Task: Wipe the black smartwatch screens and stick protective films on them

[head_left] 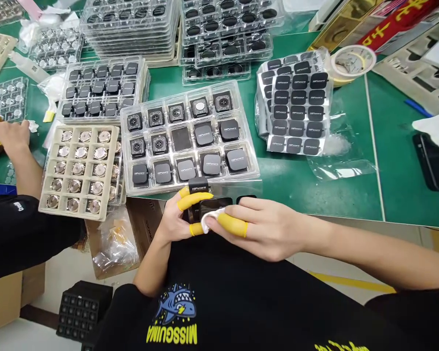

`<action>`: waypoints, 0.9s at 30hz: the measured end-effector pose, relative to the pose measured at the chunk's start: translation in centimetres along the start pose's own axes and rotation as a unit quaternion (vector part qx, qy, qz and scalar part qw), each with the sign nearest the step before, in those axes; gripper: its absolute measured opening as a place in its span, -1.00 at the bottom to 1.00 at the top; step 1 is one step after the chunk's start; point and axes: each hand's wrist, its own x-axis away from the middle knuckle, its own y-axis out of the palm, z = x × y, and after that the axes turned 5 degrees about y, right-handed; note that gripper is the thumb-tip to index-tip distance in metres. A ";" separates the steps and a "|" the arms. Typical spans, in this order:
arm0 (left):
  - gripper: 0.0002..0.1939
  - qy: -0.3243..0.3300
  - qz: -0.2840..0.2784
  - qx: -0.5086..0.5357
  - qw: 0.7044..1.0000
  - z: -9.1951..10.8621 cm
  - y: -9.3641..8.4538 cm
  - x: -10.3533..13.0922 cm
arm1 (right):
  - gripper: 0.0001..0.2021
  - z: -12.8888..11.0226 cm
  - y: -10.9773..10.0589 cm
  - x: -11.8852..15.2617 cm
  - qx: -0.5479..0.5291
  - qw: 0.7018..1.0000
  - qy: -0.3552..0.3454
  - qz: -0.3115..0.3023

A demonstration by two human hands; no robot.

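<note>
Yellow finger cots cover fingers of both my hands. My left hand (172,220) grips a dark square watch body (215,204) at the table's front edge, its fingers curled round the side. A small black film marked HiFuture (198,187) stands up beside those fingers. In a pinch, my right hand (272,228) presses a white cloth (209,218) against the watch's glossy face. Just beyond lies a clear plastic tray (254,170) of square watch bodies. Some have black HiFuture films on them, others lie with round sensors facing up, and one slot holds a plain dark square.
Sheets of black HiFuture stickers (300,112) lie to the right, near a tape roll (353,61). Left stand a beige tray of round watches (110,141) and another clear tray (104,87). Stacked trays (131,34) rise behind. A co-worker's hand (12,136) is far left.
</note>
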 end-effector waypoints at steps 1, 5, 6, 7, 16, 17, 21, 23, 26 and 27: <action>-0.40 0.002 -0.007 -0.009 1.000 0.0 0.0 0.0 | -0.56 0.1 0.2 -0.1 0.003 1.000 -0.004 -0.001; -0.37 -0.012 0.011 -0.032 0.999 -0.2 0.3 0.1 | -0.50 0.8 0.6 -0.2 0.042 0.998 0.048 0.023; -0.36 -0.020 0.023 -0.030 0.999 -0.2 0.3 0.2 | -0.49 0.9 0.6 -0.1 0.056 0.996 0.059 0.032; -0.36 -0.026 0.033 -0.027 0.999 -0.3 0.4 0.2 | -0.51 1.0 0.6 0.1 0.066 0.995 0.060 0.038; -0.37 0.018 -0.004 -0.041 0.999 0.0 -0.1 -0.7 | -0.67 1.6 0.4 -1.1 0.081 0.996 -0.023 0.038; -0.37 0.016 0.000 -0.046 0.999 0.1 0.0 -0.8 | -0.66 1.8 0.4 -1.2 0.098 0.994 -0.015 0.043; -0.40 -0.001 0.040 -0.033 0.999 0.1 0.4 -0.7 | -0.55 2.3 0.3 -0.3 0.108 0.993 0.015 0.041; -0.39 -0.007 0.042 -0.029 0.999 0.1 0.4 -0.5 | -0.56 2.2 0.3 0.4 0.090 0.995 0.010 0.031; -0.38 -0.009 0.022 -0.029 0.999 0.0 0.2 -0.5 | -0.63 1.9 0.3 0.7 0.053 0.998 -0.027 0.015; -0.39 -0.003 0.017 -0.027 0.999 0.0 0.1 -0.5 | -0.65 1.8 0.2 0.5 0.042 0.998 -0.038 0.012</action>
